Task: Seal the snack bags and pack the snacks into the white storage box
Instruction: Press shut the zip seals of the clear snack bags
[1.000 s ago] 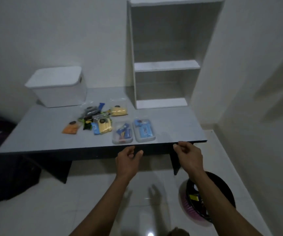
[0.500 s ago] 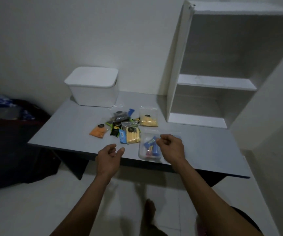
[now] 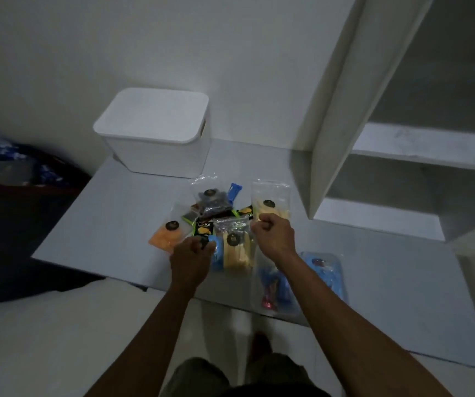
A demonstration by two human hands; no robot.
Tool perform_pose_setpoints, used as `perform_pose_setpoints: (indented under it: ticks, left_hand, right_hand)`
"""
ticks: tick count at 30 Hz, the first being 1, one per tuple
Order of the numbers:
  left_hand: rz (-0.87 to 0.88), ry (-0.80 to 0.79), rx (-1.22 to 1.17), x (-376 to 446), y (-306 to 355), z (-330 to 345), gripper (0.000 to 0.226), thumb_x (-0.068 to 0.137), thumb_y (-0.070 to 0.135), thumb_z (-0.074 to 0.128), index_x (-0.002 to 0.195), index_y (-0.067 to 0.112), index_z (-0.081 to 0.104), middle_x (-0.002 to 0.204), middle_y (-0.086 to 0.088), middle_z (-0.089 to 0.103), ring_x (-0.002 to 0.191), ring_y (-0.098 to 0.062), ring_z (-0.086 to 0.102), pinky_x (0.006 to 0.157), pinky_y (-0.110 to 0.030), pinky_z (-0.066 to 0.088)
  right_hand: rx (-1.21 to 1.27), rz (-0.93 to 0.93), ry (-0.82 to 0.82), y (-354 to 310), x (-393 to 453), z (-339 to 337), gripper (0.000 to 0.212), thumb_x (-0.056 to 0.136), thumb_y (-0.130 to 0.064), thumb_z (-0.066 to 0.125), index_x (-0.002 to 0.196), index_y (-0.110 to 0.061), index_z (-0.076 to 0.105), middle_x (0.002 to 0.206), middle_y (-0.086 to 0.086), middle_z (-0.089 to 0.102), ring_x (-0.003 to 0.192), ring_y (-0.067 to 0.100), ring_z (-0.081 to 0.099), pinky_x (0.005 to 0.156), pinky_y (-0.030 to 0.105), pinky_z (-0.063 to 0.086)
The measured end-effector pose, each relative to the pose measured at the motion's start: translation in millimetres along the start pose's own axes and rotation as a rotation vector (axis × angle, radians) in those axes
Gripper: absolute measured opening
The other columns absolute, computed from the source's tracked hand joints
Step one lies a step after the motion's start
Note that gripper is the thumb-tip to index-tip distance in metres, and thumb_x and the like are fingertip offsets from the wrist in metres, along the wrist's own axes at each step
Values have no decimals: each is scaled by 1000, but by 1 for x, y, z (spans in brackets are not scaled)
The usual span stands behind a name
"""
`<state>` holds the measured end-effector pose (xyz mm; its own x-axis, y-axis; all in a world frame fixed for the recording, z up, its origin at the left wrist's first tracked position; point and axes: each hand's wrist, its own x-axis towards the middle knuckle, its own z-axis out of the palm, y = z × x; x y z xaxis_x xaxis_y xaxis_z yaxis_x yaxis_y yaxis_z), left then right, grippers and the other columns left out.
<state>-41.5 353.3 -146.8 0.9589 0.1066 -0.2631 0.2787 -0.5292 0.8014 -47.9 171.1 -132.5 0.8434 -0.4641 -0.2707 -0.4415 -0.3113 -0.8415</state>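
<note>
Head view is showing a person standing at a grey table [image 3: 121,224] with both arms reaching over its near edge. Left hand [image 3: 192,257] is hovering over the near side of a snack pile, its grip loosely curled, thumb and fingers almost meeting; whether it is touching anything cannot be told. Right hand [image 3: 273,236] is sitting just right of a clear stick bag [image 3: 236,247], its grip closed into a loose fist; whether it is pinching that bag's edge cannot be told. An orange bag [image 3: 164,237] is lying at the pile's left, a yellow bag [image 3: 270,202] at its far right, a dark bag [image 3: 210,200] behind. Two clear packs with blue contents [image 3: 328,273] are lying near the table's front edge, partly under the right forearm. White box [image 3: 156,144], lid on, is standing at the table's far left, behind the pile. White shelf [image 3: 419,144] is standing at the right.
</note>
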Motion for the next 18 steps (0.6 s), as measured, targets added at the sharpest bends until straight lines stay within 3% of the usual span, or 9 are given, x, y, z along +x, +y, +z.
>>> perform_pose_setpoints:
  ticks: [2,4,7,9,13,15,18]
  left_hand:
    - [-42,-9,-13,17,3,9,32,85,24,73,65,28,48,68,2,54,62,-10,49,59,-28,38]
    - [-83,-51,-3,36,-2,20,33,84,28,73,63,16,50,62,-4,49,58,-14,47,57,-29,35]
    - [-76,-109,49,69,-14,36,34,83,44,71,75,14,60,67,-6,59,65,-21,58,61,-32,47]
    - [-47,-173,94,89,-18,45,28,85,45,68,85,17,64,78,-4,67,75,-24,64,67,-37,54]
    - [-54,-255,91,117,-17,57,22,90,31,63,103,14,66,96,-4,70,90,-24,64,82,-39,53]
    - [-88,-281,78,127,-19,65,19,90,28,61,100,13,66,94,-4,70,90,-25,66,79,-37,54]
    - [-117,-290,132,139,-18,70,13,90,18,61,95,7,65,87,-8,69,83,-26,66,65,-29,50]
  right_hand:
    - [-26,30,-24,2,16,11,29,94,-15,54,120,-10,66,109,3,67,87,11,56,69,15,40]
    - [-42,68,-44,6,31,22,24,95,-12,53,114,-9,66,97,4,67,74,7,55,56,9,39]
    - [-70,108,-54,8,48,36,16,95,-11,57,107,-9,66,88,5,65,69,8,55,54,9,38]
    - [-91,134,-54,9,56,43,18,93,-14,61,110,-9,66,96,6,68,74,12,57,64,15,42]
    - [-149,184,-61,15,70,60,35,92,-17,63,126,-8,59,118,11,68,95,20,62,83,23,45]
    - [-121,222,-61,15,75,67,46,94,-13,62,138,-8,52,126,10,64,97,15,59,80,17,42]
    - [-77,262,-15,19,80,78,53,91,-5,63,141,-10,47,131,11,61,102,17,60,81,19,46]
